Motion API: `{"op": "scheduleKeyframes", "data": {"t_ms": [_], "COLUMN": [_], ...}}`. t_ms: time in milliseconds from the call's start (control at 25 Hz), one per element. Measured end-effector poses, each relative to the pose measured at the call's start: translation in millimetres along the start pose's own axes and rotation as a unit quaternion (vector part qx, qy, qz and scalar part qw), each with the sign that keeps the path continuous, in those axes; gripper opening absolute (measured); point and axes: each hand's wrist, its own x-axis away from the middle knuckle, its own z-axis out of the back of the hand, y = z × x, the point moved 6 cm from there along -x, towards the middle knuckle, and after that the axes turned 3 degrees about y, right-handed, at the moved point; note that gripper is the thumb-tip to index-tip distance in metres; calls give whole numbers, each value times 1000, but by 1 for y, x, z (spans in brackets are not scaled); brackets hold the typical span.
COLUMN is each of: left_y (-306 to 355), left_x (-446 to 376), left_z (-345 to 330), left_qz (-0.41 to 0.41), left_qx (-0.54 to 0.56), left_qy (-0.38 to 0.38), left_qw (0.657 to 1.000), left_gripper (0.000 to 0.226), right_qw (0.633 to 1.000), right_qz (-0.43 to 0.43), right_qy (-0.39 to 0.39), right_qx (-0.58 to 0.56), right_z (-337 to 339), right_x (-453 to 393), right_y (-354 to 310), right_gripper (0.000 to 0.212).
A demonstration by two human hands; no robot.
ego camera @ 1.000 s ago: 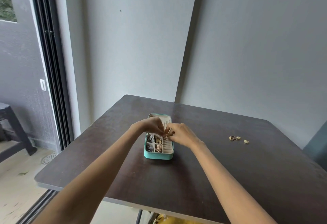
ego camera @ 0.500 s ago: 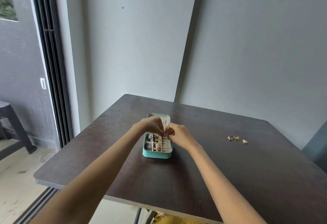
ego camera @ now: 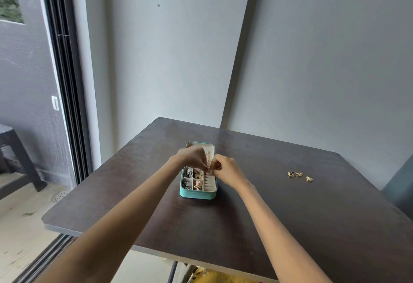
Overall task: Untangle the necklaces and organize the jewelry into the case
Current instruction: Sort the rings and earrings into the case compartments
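Rings (ego camera: 299,175) right of case (ego camera: 198,194), hands (ego camera: 210,164) above

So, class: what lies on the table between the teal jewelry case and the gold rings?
Nothing: the head view shows bare dark table between jewelry case and gold rings.

The place looks like a room in a home, next to a balcony or patio. A dark brown wooden table with a square top (ego camera: 257,211) stands pushed into the corner of two plain pale grey painted walls (ego camera: 324,59). To the left runs a black-framed sliding glass door (ego camera: 64,86) on floor tracks, and beyond it lie a beige tiled floor (ego camera: 20,227) with a round metal drain grate (ego camera: 61,195), a dark grey rough-plastered outer wall (ego camera: 24,81) and a dark bench or stool (ego camera: 13,151). On the table sit a small teal zip-around jewelry case with cream compartments (ego camera: 197,194) and a few loose gold rings (ego camera: 298,174), household belongings rather than shop stock.
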Motion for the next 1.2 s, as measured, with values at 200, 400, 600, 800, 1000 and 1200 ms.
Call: {"op": "scheduleKeyframes", "data": {"t_ms": [200,400,600,800,1000,1200], "left_y": [4,49,149,205,197,186], "left_x": [5,0,-32,-66,-93,-95], "left_z": [7,22,-38,-94,-118,-116], "left_qz": [-5,-6,-63,-27,29,50], "left_qx": [7,90,278,344,381,454], "left_qy": [-14,120,123,68,-20,-46], "left_qw": [1000,989,950,936,924,889], "left_gripper": [23,26,18,26,34,32], "right_qw": [999,976,931,891,882,895], "right_qz": [-19,-91,-207,-292,-338,-340], "right_qy": [27,161,289,341,329,274], "right_qx": [-42,-118,-78,-64,22,88], "right_z": [1,26,71,111,122,121], "right_x": [2,15,54,81,67,52], "right_y": [6,38,118,189,223,226], "right_gripper": [27,17,11,17,18,19]}}
